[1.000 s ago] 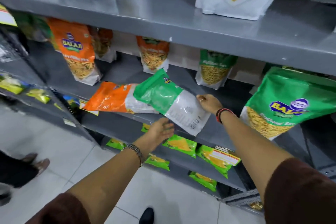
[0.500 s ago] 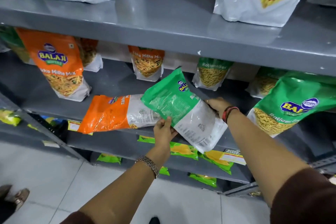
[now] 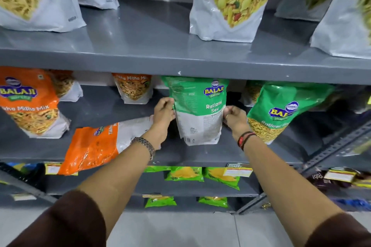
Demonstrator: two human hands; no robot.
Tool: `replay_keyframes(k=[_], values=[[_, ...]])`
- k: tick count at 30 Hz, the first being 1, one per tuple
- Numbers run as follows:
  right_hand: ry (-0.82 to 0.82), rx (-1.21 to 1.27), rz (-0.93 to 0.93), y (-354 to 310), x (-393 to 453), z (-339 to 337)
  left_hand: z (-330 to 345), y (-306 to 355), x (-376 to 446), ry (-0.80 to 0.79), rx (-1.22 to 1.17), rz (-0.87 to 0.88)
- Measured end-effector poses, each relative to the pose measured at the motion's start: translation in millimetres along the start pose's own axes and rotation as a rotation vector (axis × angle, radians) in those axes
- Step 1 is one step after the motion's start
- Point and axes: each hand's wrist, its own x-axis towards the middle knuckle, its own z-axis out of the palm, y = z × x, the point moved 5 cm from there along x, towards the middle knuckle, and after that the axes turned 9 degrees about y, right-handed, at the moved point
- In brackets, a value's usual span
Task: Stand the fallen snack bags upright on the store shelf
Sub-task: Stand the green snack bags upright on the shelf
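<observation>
A green and white Ratlami Sev bag [image 3: 198,110] stands upright on the middle grey shelf [image 3: 200,154]. My left hand [image 3: 163,112] grips its left edge and my right hand [image 3: 233,116] grips its right edge. An orange and white Tikha Mitha Mix bag [image 3: 96,146] lies flat on the same shelf just left of my left wrist, its end hanging over the shelf's front edge.
Upright orange bags [image 3: 30,102] stand at left and at the back [image 3: 133,90]. A leaning green bag [image 3: 281,110] is at right. White snack bags [image 3: 226,4] stand on the upper shelf. Small green packets [image 3: 186,173] lie on lower shelves.
The green bag was tilted and lying across the orange one; both hands have turned it upright and moved it right. The view has shifted closer and upward.
</observation>
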Motion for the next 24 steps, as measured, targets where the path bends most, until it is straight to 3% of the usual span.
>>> replay_keyframes(k=[6, 11, 14, 17, 24], values=[[-0.013, 0.011, -0.070, 27.8, -3.9, -3.3, 7.2, -18.6, -0.7, 0.019, 0.118, 0.056], [-0.087, 0.111, -0.018, 32.8, -3.8, 0.6, -2.4, -37.6, -11.9, 0.002, 0.095, -0.170], [-0.138, 0.218, 0.080, 24.0, -4.0, 0.4, -3.4, -45.8, -30.2, -0.161, 0.224, -0.379], [-0.119, 0.164, 0.084, 22.7, -6.1, -3.3, 0.8, -56.5, -41.8, -0.270, 0.289, -0.499], [-0.131, 0.117, 0.090, 44.6, -36.4, -8.6, 20.8, -61.0, -37.3, -0.178, 0.260, -0.433]])
